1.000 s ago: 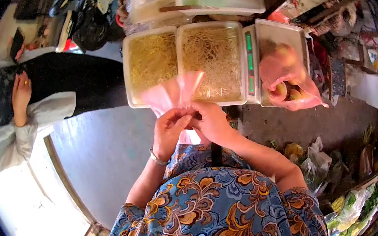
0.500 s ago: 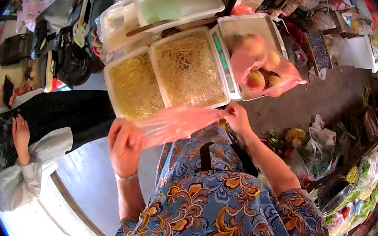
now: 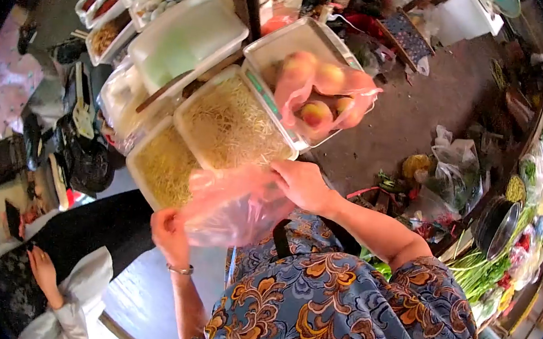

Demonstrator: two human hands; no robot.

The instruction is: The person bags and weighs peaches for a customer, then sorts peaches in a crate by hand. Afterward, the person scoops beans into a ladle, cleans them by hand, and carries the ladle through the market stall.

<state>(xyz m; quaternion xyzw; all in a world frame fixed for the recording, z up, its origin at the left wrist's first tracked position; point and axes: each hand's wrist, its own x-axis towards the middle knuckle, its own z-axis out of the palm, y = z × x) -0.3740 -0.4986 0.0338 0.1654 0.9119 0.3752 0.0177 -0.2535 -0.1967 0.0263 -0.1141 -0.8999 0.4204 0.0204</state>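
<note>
A thin pink plastic bag [image 3: 233, 212] is stretched between my two hands, in front of my patterned clothes. My left hand [image 3: 171, 235] is closed on its lower left side. At its upper right edge my right hand [image 3: 300, 183] pinches the plastic. Just beyond the bag stand two white tubs, one of yellowish shreds or sprouts [image 3: 168, 168] and one of pale sprouts [image 3: 233, 122]. Behind my right hand, peach-like fruit [image 3: 316, 113] sits in another pink bag [image 3: 357, 89] on a metal scale tray [image 3: 275, 49].
A lidded translucent box [image 3: 189, 36] and tubs of eggs [image 3: 163, 0] stand at the far left. Another person's hand [image 3: 45, 271] rests on dark clothing at lower left. Vegetables [image 3: 536, 199] line the right edge, with a clear plastic bag [image 3: 452, 167] on the floor.
The bag has gone from a narrow taut strip to a wider, hanging sheet. My right hand has moved left and slightly down. The view has turned, shifting the tubs and fruit leftward.
</note>
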